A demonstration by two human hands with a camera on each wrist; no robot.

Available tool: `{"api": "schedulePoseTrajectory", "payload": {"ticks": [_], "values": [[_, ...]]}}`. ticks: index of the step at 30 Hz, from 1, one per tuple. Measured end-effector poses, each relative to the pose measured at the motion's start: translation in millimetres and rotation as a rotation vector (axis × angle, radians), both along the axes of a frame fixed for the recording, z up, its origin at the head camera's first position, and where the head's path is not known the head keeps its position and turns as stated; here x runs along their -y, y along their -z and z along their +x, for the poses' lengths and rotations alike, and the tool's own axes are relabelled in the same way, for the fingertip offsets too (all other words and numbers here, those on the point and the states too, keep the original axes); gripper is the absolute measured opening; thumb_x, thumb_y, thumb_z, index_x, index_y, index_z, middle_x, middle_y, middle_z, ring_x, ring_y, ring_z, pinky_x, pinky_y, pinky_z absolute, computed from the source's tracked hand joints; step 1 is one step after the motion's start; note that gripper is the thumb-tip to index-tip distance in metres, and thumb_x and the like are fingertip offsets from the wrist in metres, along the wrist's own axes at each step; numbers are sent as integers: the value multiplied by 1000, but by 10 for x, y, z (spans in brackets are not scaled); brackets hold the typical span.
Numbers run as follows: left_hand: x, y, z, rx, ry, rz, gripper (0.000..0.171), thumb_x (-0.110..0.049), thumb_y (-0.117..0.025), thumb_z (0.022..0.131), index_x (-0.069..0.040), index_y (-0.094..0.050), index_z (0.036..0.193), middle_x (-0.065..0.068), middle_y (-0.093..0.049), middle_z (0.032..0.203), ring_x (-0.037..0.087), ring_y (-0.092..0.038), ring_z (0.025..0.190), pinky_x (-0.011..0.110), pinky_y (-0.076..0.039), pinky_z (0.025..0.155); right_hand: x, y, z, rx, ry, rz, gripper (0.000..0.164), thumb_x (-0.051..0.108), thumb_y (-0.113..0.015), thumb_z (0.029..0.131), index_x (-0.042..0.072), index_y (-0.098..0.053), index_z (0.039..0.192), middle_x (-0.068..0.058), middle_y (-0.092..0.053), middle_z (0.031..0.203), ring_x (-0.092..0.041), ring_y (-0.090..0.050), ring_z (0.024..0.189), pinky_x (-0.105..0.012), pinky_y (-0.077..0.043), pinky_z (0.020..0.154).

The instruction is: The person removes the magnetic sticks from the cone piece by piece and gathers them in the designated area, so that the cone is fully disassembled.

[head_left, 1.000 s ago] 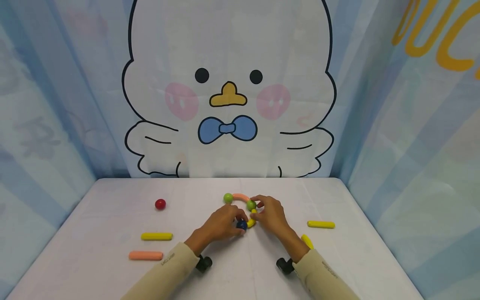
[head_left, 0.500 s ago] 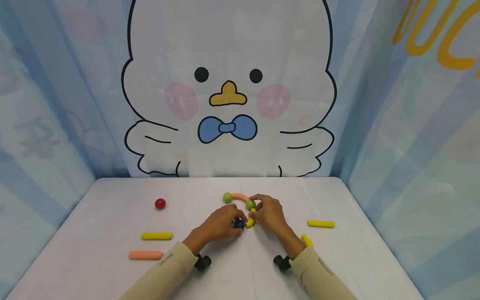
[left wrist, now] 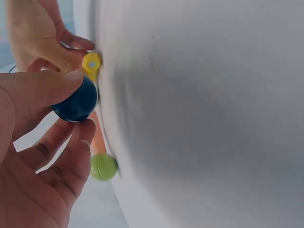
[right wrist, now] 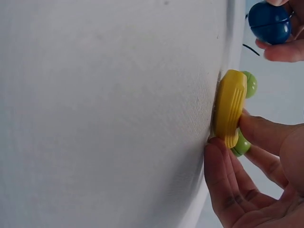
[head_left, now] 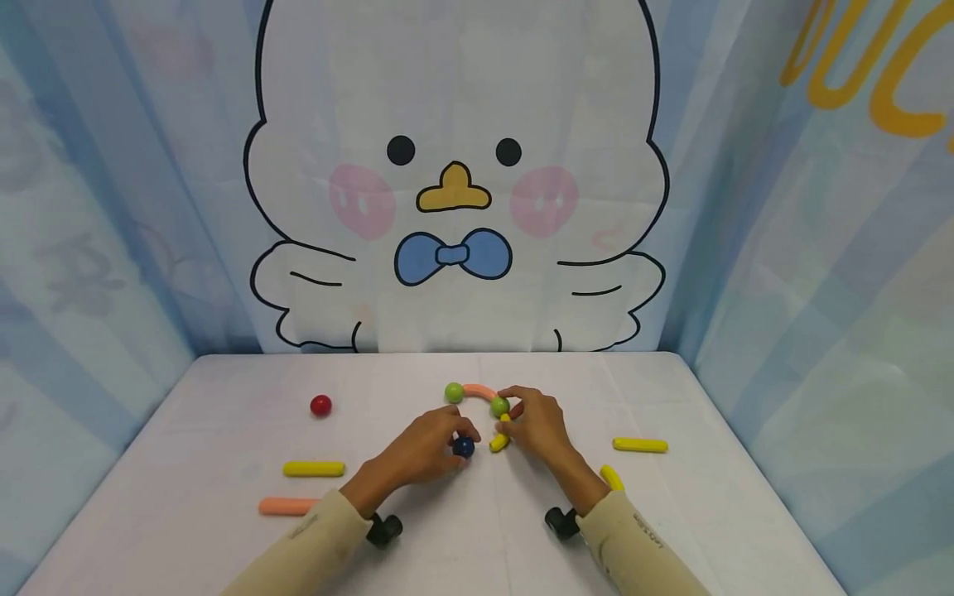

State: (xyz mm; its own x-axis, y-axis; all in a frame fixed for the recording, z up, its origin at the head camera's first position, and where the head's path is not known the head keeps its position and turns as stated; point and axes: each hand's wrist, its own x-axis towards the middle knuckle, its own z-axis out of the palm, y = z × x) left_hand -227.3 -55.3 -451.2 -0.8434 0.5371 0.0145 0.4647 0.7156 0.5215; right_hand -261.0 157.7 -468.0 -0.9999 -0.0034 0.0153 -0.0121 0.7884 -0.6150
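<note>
Between thumb and fingers, my left hand (head_left: 427,449) pinches a glossy dark blue ball (head_left: 464,448), which the left wrist view shows just above the white surface. The ball stands apart from the free end of a short curved yellow rod (head_left: 498,444). My right hand (head_left: 542,428) holds that ribbed rod between thumb and fingers. Its far end meets a green ball (head_left: 499,406), where my right index finger reaches. From there a curved orange rod (head_left: 479,390) runs left to a second green ball (head_left: 454,392), making one bent chain on the table.
On the table's left lie a red ball (head_left: 320,405), a straight yellow rod (head_left: 313,469) and a straight orange rod (head_left: 286,506) partly behind the left sleeve. To the right are another straight yellow rod (head_left: 640,445) and a curved yellow rod (head_left: 611,477) beside the right forearm.
My left hand has drawn the blue ball leftward, away from the curved yellow rod's end, and a gap now shows between them. My right hand has stayed nearly still on the rod.
</note>
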Motion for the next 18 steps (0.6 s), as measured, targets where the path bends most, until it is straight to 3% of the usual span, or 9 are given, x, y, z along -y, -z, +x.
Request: {"api": "schedulePoseTrajectory", "payload": {"ticks": [6,12,18], "values": [[204,-18,14,7,-36,29,33,-10,-84,91,-13,-76,123,-1,-70,112,18,-65,102,41,-58,95,4,22,15,-13,-6,-2,50,18,-90,87,21,-72,134,-5,-73,97,-21,-64,89,-31,-52,72],[435,-12,26,6,-122,56,34,-6,-85,89,-15,-76,121,-4,-71,110,17,-64,103,41,-59,96,10,34,13,8,10,-11,52,17,-89,87,21,-71,136,-4,-71,96,-21,-62,89,-29,-52,71],[673,-22,1,7,-228,52,36,-4,-86,87,-19,-77,118,-6,-73,111,15,-64,103,39,-59,98,-8,35,11,-33,-27,-19,50,16,-90,86,21,-73,132,-6,-73,98,-22,-64,90,-32,-52,73]]}}
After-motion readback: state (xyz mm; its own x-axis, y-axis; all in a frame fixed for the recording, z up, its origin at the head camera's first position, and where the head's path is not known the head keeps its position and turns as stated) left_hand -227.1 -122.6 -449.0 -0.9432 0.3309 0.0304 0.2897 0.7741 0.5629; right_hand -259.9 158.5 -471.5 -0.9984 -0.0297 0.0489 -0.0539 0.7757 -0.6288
